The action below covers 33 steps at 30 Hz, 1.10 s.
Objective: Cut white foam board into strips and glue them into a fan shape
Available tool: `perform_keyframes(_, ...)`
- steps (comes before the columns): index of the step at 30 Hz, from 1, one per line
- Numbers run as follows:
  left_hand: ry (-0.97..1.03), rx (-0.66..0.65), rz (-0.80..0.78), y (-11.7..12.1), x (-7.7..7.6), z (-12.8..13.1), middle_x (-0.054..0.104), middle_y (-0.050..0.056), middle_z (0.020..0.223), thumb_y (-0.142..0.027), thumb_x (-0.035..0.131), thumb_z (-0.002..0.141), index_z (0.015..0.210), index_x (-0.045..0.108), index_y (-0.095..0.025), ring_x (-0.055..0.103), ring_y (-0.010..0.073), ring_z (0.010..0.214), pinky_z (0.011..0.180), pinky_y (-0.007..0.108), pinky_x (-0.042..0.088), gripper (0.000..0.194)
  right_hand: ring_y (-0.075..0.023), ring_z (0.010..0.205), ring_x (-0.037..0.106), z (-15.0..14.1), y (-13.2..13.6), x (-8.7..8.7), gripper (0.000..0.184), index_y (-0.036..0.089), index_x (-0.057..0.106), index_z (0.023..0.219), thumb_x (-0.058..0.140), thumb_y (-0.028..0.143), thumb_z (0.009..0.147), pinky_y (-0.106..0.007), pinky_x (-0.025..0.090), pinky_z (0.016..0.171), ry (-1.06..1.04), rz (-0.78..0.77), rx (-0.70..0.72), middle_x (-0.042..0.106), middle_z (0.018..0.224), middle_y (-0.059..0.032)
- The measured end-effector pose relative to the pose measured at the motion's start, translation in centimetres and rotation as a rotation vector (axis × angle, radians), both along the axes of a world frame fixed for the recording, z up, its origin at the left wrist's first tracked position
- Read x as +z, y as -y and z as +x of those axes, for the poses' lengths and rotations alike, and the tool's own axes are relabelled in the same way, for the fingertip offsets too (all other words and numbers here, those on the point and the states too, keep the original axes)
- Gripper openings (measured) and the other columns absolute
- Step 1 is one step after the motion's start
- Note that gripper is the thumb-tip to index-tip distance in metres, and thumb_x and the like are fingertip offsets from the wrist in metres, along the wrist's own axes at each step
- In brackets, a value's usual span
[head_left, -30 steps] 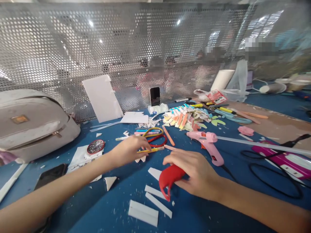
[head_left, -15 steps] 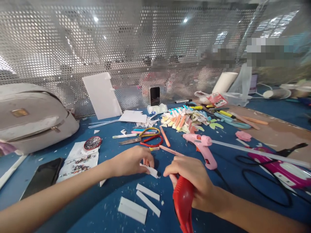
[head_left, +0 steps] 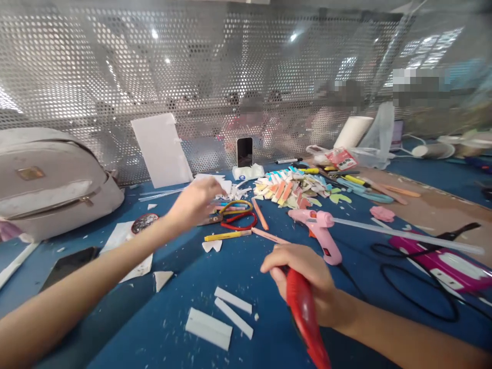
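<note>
Fingers of my right hand (head_left: 303, 274) are wrapped around a red tool (head_left: 305, 312), held above the near part of the blue table (head_left: 154, 341); my left hand (head_left: 194, 202) is blurred, and from my end I cannot tell whether it grips anything. Closest on the crumb-speckled surface lie a wide white piece (head_left: 209, 328) and two thin white strips (head_left: 234, 318), left of the tool. Beyond them are a white triangle (head_left: 163, 280) and, partly blocked by my left forearm, a dark phone (head_left: 71, 264) and some paper (head_left: 140, 267). A yellow pen (head_left: 226, 236) lies before the scissors (head_left: 229, 226), which the left hand partly covers. Just past my right hand, the pink glue gun (head_left: 321, 225) stands in the way, its long glue stick (head_left: 407, 235) reaching over a magenta power strip (head_left: 442, 264). Farther back I have a pale backpack (head_left: 57, 187) on the left, a heap of coloured scraps (head_left: 286, 187), an upright phone (head_left: 245, 152), and a white board (head_left: 161, 151) leaning towards a perforated metal screen (head_left: 207, 66), with lights (head_left: 154, 34) showing there.
</note>
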<state>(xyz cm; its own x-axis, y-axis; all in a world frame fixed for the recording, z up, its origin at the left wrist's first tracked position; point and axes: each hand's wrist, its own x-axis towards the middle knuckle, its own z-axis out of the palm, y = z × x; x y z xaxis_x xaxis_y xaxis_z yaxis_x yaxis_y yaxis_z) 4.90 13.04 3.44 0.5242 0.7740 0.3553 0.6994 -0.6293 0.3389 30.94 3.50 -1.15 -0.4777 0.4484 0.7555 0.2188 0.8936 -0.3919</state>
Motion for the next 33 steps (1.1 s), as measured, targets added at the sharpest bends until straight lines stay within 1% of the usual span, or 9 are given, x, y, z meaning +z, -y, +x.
perform_keyframes(3,-0.074,-0.296,-0.206,5.7,-2.5,2.9,0.072,0.001,0.098,-0.021,0.077,0.088,0.099,0.072,-0.022,0.068,0.0165,0.095,0.086,0.027,0.052,0.012,-0.0129,0.057,0.057,0.4,0.0,0.2,0.022,0.024,0.057,0.095,0.048,0.005,0.090,-0.028,0.046,0.062,-0.043,0.037,-0.031,0.066,0.073,0.0023)
perform_keyframes(6,-0.085,-0.416,-0.343,9.2,-3.9,4.8,0.073,-0.001,0.097,-0.023,0.084,0.081,0.097,0.073,-0.024,0.070,0.0158,0.090,0.077,0.022,0.049,0.020,-0.0131,0.054,0.053,0.4,0.1,0.3,0.021,0.025,0.057,0.094,0.050,0.006,0.089,-0.028,0.043,0.059,-0.027,0.062,-0.018,0.064,0.069,0.0035)
perform_keyframes(11,-0.095,-0.441,-0.471,9.6,-4.2,6.0,0.074,-0.004,0.095,-0.020,0.088,0.076,0.087,0.073,-0.023,0.071,0.0157,0.090,0.082,0.023,0.048,0.019,-0.0129,0.053,0.051,0.4,0.3,-0.2,0.014,0.024,0.056,0.095,0.049,0.012,0.094,-0.029,0.039,0.058,0.046,0.084,0.067,0.061,0.065,0.0032)
perform_keyframes(17,-0.082,-0.457,-0.500,8.8,-3.6,6.4,0.069,-0.003,0.094,-0.013,0.088,0.073,0.081,0.074,-0.022,0.068,0.0127,0.085,0.075,0.020,0.050,0.019,-0.0123,0.052,0.050,0.4,0.3,-0.2,0.012,0.023,0.055,0.095,0.047,0.015,0.098,-0.028,0.038,0.057,0.034,0.118,0.069,0.057,0.063,0.0043)
perform_keyframes(20,-0.059,-0.446,-0.450,6.5,-2.3,5.9,0.069,-0.002,0.089,-0.012,0.082,0.079,0.084,0.073,-0.020,0.067,0.0106,0.078,0.071,0.020,0.052,0.013,-0.0121,0.053,0.050,0.4,0.4,-0.2,0.014,0.023,0.055,0.095,0.048,0.011,0.093,-0.027,0.039,0.058,0.002,0.116,0.070,0.057,0.065,0.0041)
perform_keyframes(22,-0.054,-0.393,-0.378,3.6,-0.9,5.4,0.069,-0.001,0.086,-0.015,0.074,0.088,0.086,0.070,-0.016,0.067,0.0126,0.080,0.076,0.027,0.056,0.005,-0.0119,0.053,0.049,0.4,0.4,-0.3,0.016,0.023,0.056,0.095,0.049,0.010,0.090,-0.027,0.037,0.058,-0.002,0.114,0.076,0.057,0.064,0.0043)
perform_keyframes(27,-0.069,-0.107,-0.130,-5.4,1.9,3.8,0.068,0.006,0.110,-0.037,0.064,0.099,0.111,0.065,-0.015,0.067,0.0195,0.097,0.087,0.041,0.058,0.025,-0.0124,0.052,0.048,0.3,0.6,-0.7,0.016,0.022,0.056,0.094,0.049,0.009,0.088,-0.028,0.034,0.057,0.021,0.126,0.101,0.058,0.063,0.0042)
perform_keyframes(30,-0.165,-0.044,-0.082,-9.4,2.2,3.0,0.065,0.008,0.120,-0.037,0.064,0.098,0.119,0.063,-0.016,0.067,0.0216,0.103,0.090,0.043,0.057,0.030,-0.0123,0.052,0.045,0.3,0.6,-1.2,0.015,0.022,0.056,0.093,0.050,0.010,0.088,-0.028,0.033,0.056,0.013,0.111,0.101,0.057,0.062,0.0039)
perform_keyframes(33,-0.312,-0.015,-0.089,-11.7,1.7,1.5,0.064,0.009,0.125,-0.037,0.065,0.098,0.124,0.061,-0.017,0.065,0.0234,0.108,0.092,0.045,0.057,0.033,-0.0120,0.052,0.045,0.2,0.5,-1.6,0.014,0.021,0.057,0.093,0.050,0.010,0.087,-0.028,0.033,0.056,0.000,0.119,0.098,0.057,0.063,0.0037)
